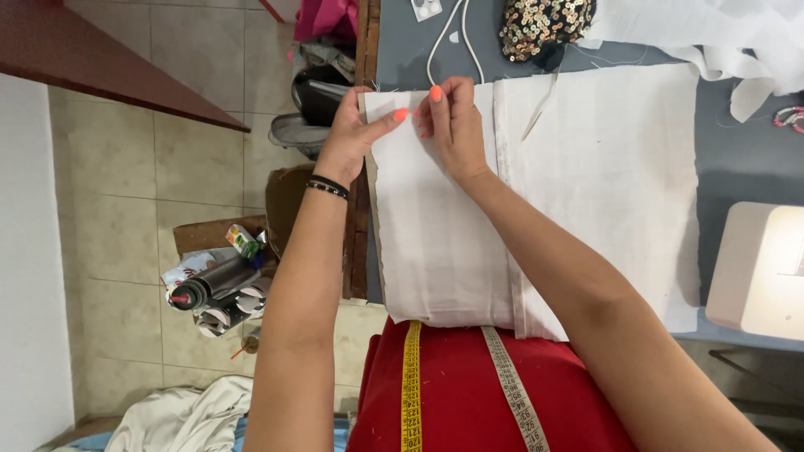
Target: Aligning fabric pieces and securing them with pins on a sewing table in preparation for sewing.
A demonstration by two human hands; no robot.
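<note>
White fabric [435, 243] is pinched at its 12 o'clock edge by left hand [356, 134] and right hand [452, 121]; open counter [737, 159] lies at 3 o'clock.

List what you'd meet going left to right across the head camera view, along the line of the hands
Tiled floor → dark bag → left hand → right hand → white fabric → grey table top

Left hand [350, 138]: pinches the far corner of the white fabric panel [440, 226].
Right hand [452, 125]: fingers [437, 100] touching the same top edge.
Desk [737, 159]: grey, carrying scissors [540, 105] and sequinned cloth [544, 25].
Lap: measuring tape [411, 385].
</note>
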